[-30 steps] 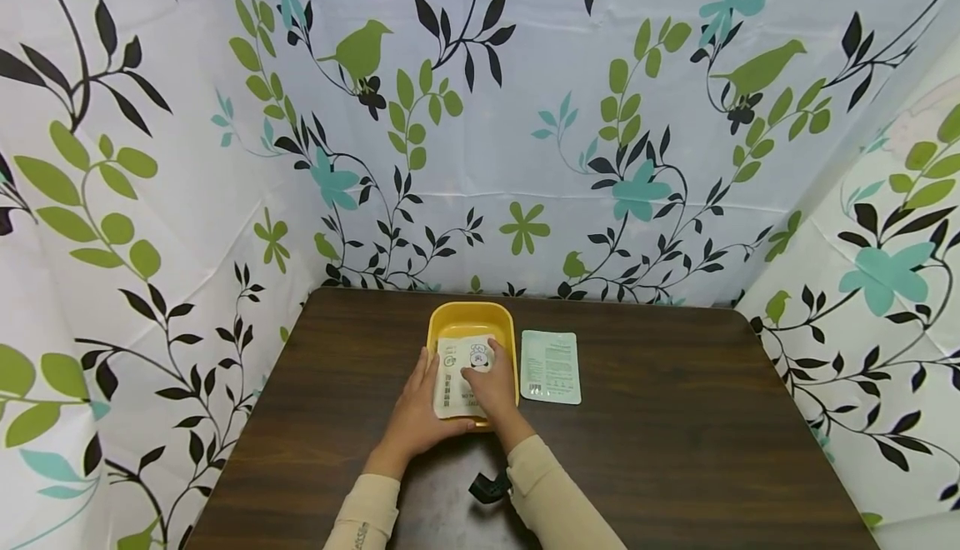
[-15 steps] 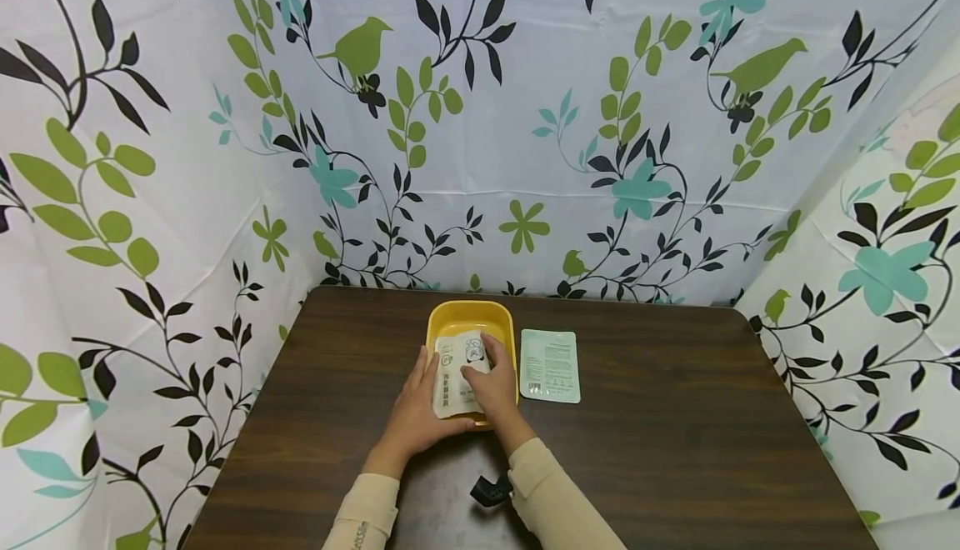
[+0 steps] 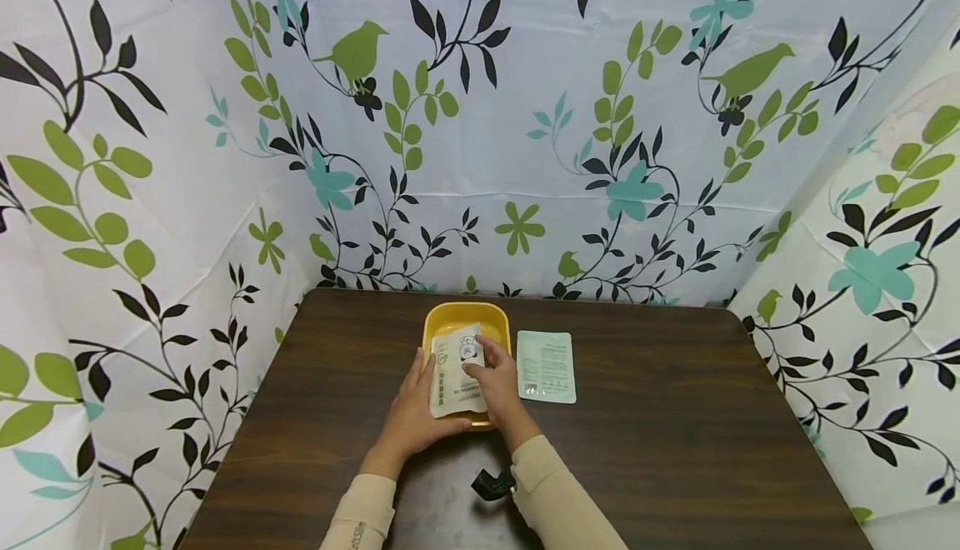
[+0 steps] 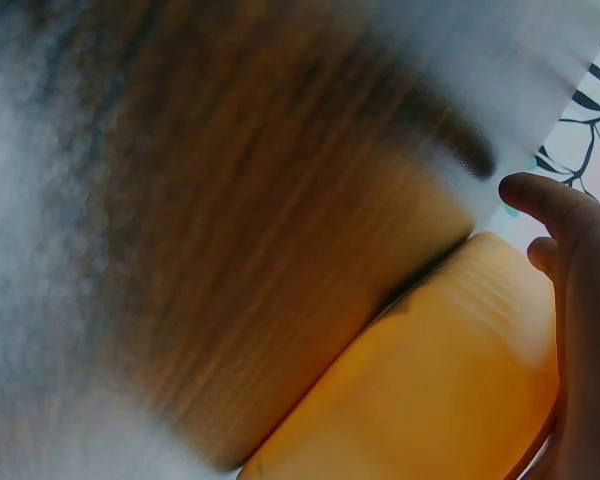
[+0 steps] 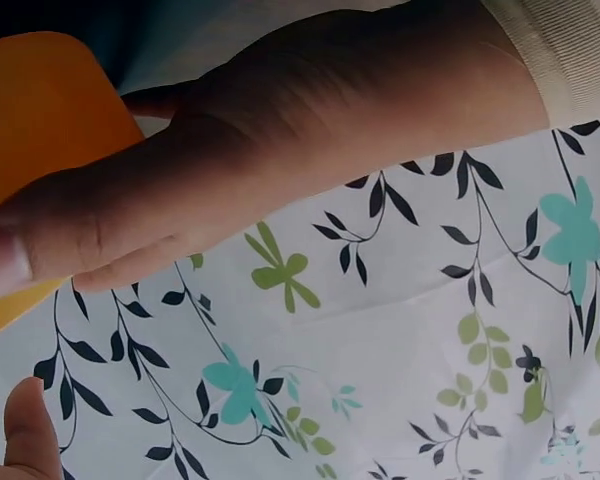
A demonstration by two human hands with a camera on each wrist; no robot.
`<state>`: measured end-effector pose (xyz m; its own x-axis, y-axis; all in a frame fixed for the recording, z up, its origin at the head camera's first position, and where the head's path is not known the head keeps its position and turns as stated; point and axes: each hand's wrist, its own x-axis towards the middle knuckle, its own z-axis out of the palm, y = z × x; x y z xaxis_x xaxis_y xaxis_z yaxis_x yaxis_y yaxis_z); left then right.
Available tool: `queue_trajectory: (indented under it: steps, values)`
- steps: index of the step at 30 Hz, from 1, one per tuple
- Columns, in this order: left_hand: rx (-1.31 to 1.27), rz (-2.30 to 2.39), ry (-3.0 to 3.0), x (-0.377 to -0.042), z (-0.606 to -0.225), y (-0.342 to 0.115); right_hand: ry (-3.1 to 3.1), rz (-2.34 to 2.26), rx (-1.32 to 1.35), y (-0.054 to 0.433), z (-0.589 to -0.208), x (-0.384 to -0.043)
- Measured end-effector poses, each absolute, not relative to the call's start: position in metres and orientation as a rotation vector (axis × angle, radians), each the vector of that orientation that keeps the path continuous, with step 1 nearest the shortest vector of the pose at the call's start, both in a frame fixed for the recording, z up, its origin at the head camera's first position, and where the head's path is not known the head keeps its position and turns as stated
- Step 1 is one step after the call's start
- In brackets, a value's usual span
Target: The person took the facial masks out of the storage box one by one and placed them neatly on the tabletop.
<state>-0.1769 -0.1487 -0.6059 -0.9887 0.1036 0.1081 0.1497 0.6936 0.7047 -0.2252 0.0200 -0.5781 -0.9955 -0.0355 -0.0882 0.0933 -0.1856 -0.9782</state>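
A flat cream packet (image 3: 452, 372), printed with a black cartoon face and lettering, lies over a yellow plastic tray (image 3: 467, 312) in the head view. Its far right part is lifted and bent. With thumb and fingers my right hand (image 3: 501, 385) pinches the packet's right side. My left hand (image 3: 414, 418) grips the tray at its near left corner, fingers along the left side and thumb along the near edge. The left wrist view shows the tray's outer wall (image 4: 410, 370) beside that hand. Fingers and thumb hide the packet's right edge.
A pale green packet (image 3: 545, 367) with printed text lies on the dark wooden table (image 3: 660, 433), just right of the tray. A black device (image 3: 492, 485) is strapped at the right wrist. Patterned cloth (image 3: 517, 117) hangs behind the table and at both sides.
The packet's far edge has risen and shifted a little left as its right side bends. My right hand has edged toward the packet's right side. The left hand keeps its place on the tray.
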Motion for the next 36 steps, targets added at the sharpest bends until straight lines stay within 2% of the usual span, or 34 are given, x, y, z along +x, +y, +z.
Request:
queue_trajectory:
  steps: [15,26,36]
  values:
    - [-0.229,-1.132,-2.814,-0.176,-0.606,-0.148,2.053,-2.183,0.074,0.015,-0.581,-0.224]
    - [-0.209,-1.155,-2.852,-0.174,-0.603,-0.148,2.1,-2.165,0.052,0.017,-0.541,-0.203]
    - [-0.191,-1.186,-2.842,-0.176,-0.607,-0.149,2.183,-2.299,0.063,0.021,-0.561,-0.217]
